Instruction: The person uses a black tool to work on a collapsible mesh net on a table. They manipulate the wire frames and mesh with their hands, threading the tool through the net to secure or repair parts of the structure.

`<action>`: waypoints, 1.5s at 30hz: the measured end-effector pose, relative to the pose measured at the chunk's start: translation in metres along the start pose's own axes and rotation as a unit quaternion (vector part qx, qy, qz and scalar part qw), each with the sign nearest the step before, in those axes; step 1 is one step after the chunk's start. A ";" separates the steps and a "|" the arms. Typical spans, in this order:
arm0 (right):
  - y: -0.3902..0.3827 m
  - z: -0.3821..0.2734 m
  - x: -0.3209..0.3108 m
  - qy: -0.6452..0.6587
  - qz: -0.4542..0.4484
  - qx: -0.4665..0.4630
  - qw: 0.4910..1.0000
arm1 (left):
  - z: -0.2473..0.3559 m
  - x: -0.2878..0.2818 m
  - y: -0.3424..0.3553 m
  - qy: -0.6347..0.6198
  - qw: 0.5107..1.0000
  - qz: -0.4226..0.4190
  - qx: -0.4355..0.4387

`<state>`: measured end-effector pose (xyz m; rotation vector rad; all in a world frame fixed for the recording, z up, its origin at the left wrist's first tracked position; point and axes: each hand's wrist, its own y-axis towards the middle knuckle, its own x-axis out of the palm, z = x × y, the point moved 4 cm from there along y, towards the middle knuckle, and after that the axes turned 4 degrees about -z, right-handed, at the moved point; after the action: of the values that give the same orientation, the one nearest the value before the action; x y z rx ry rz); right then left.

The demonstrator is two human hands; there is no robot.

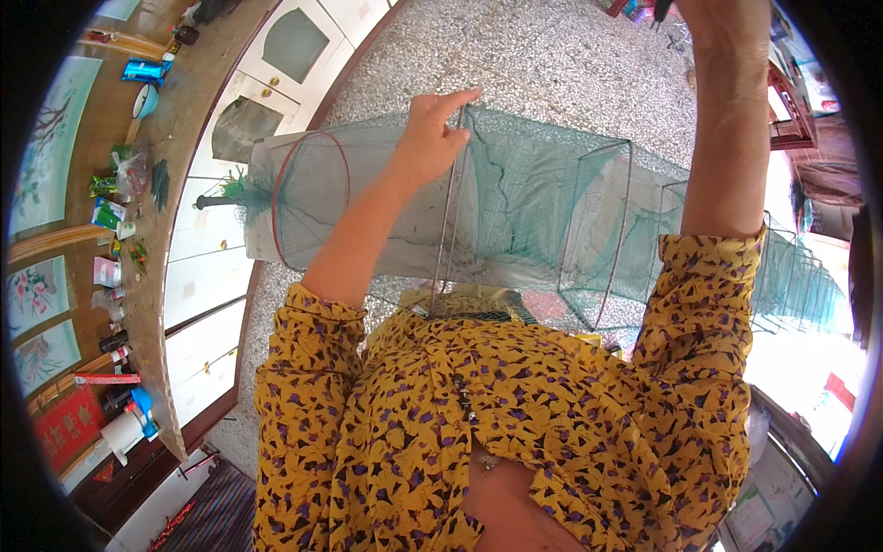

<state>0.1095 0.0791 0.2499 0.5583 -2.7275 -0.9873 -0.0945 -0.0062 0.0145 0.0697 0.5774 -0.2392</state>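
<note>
A long green mesh fish trap with square metal wire frames stretches from left to right in front of me. At its left end the mesh gathers to a bunched tip beyond a red hoop. My left hand is at the top corner of one wire frame, index finger and thumb apart around that corner. Raised to the upper right, my right hand is mostly cut off by the picture's edge. A dark object sticks out beside it, apparently in its grip; its kind cannot be made out.
Under the trap lies a pale grey board-like surface above a speckled floor. Along the left runs a wooden counter with small packages and bottles, over white cabinets. Dark wooden furniture stands at the right.
</note>
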 end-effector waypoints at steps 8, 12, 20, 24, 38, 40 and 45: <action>-0.047 0.039 0.006 -0.374 -0.237 -0.099 0.891 | -0.015 -0.078 0.001 -0.315 0.939 0.033 -0.136; -0.066 0.052 -0.043 -0.337 -0.295 0.292 0.845 | -0.019 -0.088 0.000 -0.334 0.933 -0.015 -0.133; -0.062 0.074 -0.007 -0.092 -0.167 0.165 0.968 | -0.038 -0.091 -0.010 -0.509 0.850 0.068 -0.115; -0.072 0.096 0.045 -0.158 -0.287 0.088 0.941 | -0.061 -0.095 -0.020 -0.540 0.820 0.109 -0.157; -0.100 0.213 0.088 -0.212 -0.476 0.209 0.828 | -0.024 -0.048 -0.036 -0.312 0.916 0.094 -0.232; -0.102 0.211 0.090 -0.169 -0.466 0.243 0.834 | -0.023 -0.044 -0.035 -0.285 0.929 0.090 -0.219; -0.109 0.216 0.093 -0.096 -0.444 0.317 0.833 | -0.023 -0.044 -0.035 -0.328 0.908 0.105 -0.239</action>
<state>-0.0091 0.0884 0.0189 2.0618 -2.9206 -0.1678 -0.1509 -0.0277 0.0198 -0.4128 -0.0594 0.1008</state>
